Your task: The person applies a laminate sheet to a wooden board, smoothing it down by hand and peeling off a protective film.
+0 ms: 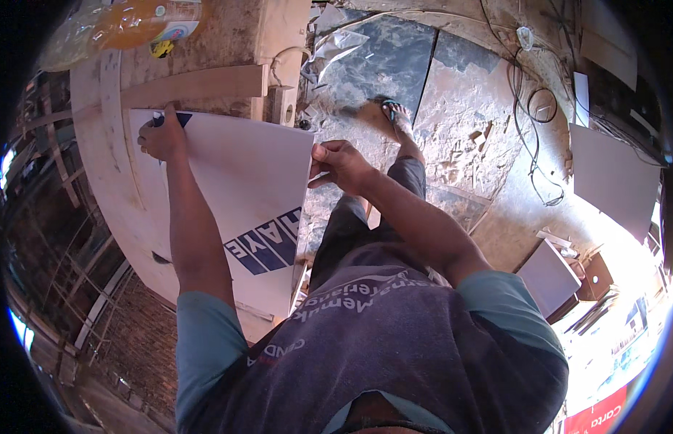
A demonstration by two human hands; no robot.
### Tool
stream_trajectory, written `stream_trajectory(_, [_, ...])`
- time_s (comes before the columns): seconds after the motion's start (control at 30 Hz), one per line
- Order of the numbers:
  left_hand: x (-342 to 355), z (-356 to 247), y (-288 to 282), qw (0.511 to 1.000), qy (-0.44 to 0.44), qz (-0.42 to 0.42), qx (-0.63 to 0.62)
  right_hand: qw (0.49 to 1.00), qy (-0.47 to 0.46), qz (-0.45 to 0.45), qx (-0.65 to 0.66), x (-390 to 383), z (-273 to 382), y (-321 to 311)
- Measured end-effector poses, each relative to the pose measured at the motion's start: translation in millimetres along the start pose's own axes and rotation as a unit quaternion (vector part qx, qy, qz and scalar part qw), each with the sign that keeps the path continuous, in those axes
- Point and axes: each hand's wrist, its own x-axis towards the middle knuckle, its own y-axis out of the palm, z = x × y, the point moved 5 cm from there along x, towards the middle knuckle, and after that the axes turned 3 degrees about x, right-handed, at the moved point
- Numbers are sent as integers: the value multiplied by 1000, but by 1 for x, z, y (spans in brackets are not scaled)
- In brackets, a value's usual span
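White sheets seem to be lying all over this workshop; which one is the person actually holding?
The large white sheet with blue printing on the workbench. The left hand presses its far corner, the right hand grips its edge. The plain panels sit untouched.

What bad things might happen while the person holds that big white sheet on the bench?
The white sheet is held only at two spots: the left hand presses its far corner, and the right hand pinches the edge that hangs past the workbench, so it might slide or bend. The floor has wood scraps and loose cables near the sandalled foot, which might trip the person or hurt their toes.
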Motion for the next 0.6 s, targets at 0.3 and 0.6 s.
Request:
stream_trajectory(0.3, [-11, -7, 3, 1000, 12, -5, -4, 986, -115, -11, -123, -13, 51, 8])
stream_trajectory(0.6, [-85, 184, -25, 972, -87, -128, -174, 631, -255, -58, -731, -30, 95, 123])
